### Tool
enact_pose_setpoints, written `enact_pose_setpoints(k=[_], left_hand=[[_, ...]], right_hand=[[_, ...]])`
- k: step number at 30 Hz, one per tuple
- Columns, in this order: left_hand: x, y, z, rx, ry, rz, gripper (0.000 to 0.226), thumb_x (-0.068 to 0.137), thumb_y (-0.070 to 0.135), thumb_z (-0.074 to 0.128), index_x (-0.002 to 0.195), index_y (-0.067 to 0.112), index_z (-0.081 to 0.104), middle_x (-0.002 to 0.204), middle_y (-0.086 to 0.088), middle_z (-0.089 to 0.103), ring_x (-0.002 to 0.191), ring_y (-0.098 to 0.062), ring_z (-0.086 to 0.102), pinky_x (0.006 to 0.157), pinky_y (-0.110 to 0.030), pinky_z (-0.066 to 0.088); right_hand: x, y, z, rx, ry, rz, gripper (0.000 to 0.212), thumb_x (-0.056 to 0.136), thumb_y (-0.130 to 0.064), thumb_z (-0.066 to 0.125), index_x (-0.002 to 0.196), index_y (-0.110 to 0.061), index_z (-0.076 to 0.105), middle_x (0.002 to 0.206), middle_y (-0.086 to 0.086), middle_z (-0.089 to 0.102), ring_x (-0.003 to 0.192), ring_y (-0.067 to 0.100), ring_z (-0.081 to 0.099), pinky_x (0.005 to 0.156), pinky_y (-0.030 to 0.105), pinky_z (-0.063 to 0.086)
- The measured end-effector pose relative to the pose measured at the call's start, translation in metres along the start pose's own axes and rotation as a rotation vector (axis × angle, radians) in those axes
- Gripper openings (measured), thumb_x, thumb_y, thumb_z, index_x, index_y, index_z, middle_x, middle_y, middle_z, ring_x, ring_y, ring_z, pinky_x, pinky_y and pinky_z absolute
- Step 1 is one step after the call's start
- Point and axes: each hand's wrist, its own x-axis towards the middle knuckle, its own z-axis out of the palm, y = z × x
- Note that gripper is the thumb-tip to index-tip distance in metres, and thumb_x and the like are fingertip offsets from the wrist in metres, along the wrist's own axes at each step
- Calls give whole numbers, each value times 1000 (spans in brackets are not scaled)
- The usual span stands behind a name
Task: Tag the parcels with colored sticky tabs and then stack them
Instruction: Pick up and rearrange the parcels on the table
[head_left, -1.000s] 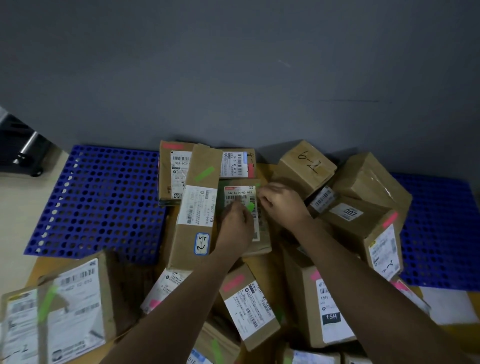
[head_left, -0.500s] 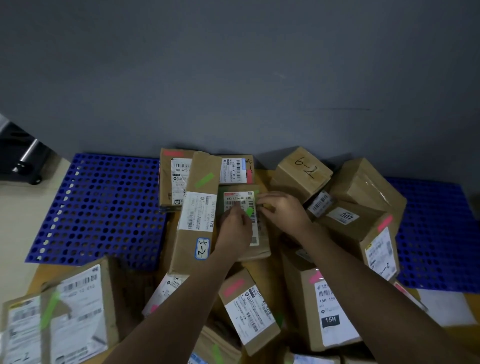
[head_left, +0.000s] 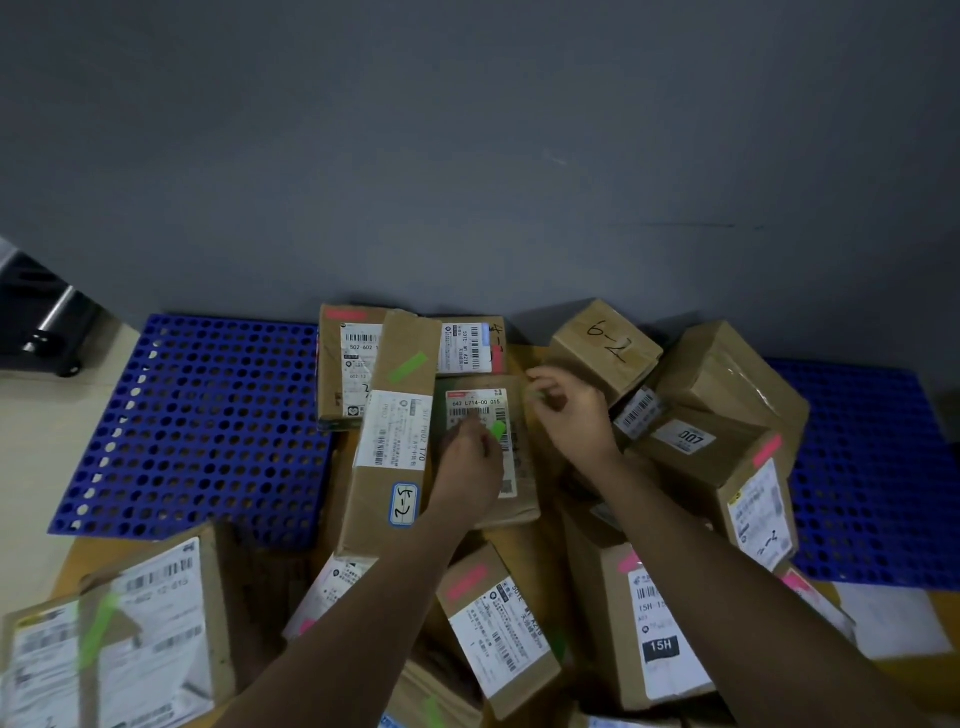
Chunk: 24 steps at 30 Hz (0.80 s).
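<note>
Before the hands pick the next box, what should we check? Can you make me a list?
1. Green tab on the parcel's label: ok, it sits on the label of the middle parcel.
2. Tab pressed flat: cannot tell, the left hand hides part of it.
3. Right hand off the parcel: ok, it is lifted, fingers loosely curled.
4. Right hand empty: cannot tell, it is blurred.
5. Neighbours tagged: ok for the long box, which has a green tab, and the 007 box, which has a pink one.
</note>
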Motion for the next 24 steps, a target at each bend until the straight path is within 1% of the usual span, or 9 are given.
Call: enact_pose_setpoints(k=[2, 3, 5, 7, 9, 14, 17, 21, 24], left_hand=[[0, 0, 0, 4, 1, 2, 36, 100, 15, 40, 135, 9, 41, 109, -9, 60, 96, -20, 63, 78, -32, 56], [0, 0, 0, 5, 2, 8, 36, 100, 15, 40, 135, 8, 41, 109, -9, 60, 96, -19, 63, 79, -34, 56], [0, 1, 0, 8, 1, 15, 37, 100, 14, 40, 136, 8, 40, 112, -9, 59, 97, -18, 61, 81, -33, 55], [-1, 1, -1, 12, 1, 17, 41, 100, 14, 40, 140, 8, 37, 117, -9, 58, 99, -17, 60, 81, -30, 53], [-1, 2, 0, 9, 4, 17, 42, 100, 14, 40, 141, 8, 36, 119, -10, 57, 101, -19, 60, 83, -32, 54], [-1, 1, -1, 3, 4, 14, 38, 99, 14, 41, 137, 10, 39, 116, -9, 59, 100, -20, 62, 78, -30, 55], [-2, 1, -1, 2, 7, 26, 42, 99, 13, 40, 141, 10, 36, 117, -10, 58, 103, -22, 61, 85, -38, 55], [-3, 2, -1, 7, 2, 17, 47, 100, 13, 40, 146, 11, 29, 124, -10, 55, 109, -21, 59, 89, -36, 53], [-4, 2, -1, 4, 2, 16, 48, 100, 12, 40, 146, 12, 29, 127, -10, 52, 111, -22, 57, 91, -38, 52]], right_hand=[[5, -8, -3, 161, 35, 99, 26, 87, -7, 66, 111, -18, 65, 107, -6, 66, 101, 4, 59, 92, 20, 47], [9, -12, -5, 186, -2, 125, 24, 87, -8, 65, 108, -19, 65, 105, -8, 66, 103, 4, 59, 93, 22, 45], [20, -18, -10, 76, -170, 117, 24, 88, -7, 64, 108, -22, 64, 102, -9, 66, 103, 6, 59, 90, 24, 45], [30, -23, -11, -105, -340, 76, 28, 89, -6, 61, 110, -24, 61, 101, -8, 65, 99, 8, 60, 81, 21, 47], [36, -28, -10, -254, -414, 12, 30, 90, -4, 60, 113, -23, 60, 104, -4, 64, 96, 9, 60, 78, 22, 49], [39, -35, -5, -475, -438, -150, 37, 90, -4, 58, 123, -20, 58, 112, 1, 65, 92, 9, 60, 81, 28, 53], [36, -31, -4, -496, -433, -192, 44, 90, -3, 58, 130, -21, 54, 118, 1, 64, 94, 11, 61, 81, 29, 54], [36, -30, -1, -422, -350, -125, 61, 85, -4, 64, 139, -24, 43, 137, 1, 45, 115, 16, 54, 96, 34, 50], [42, -34, -2, -372, -328, -57, 64, 80, -3, 69, 136, -24, 45, 133, -1, 43, 113, 17, 52, 96, 35, 49]])
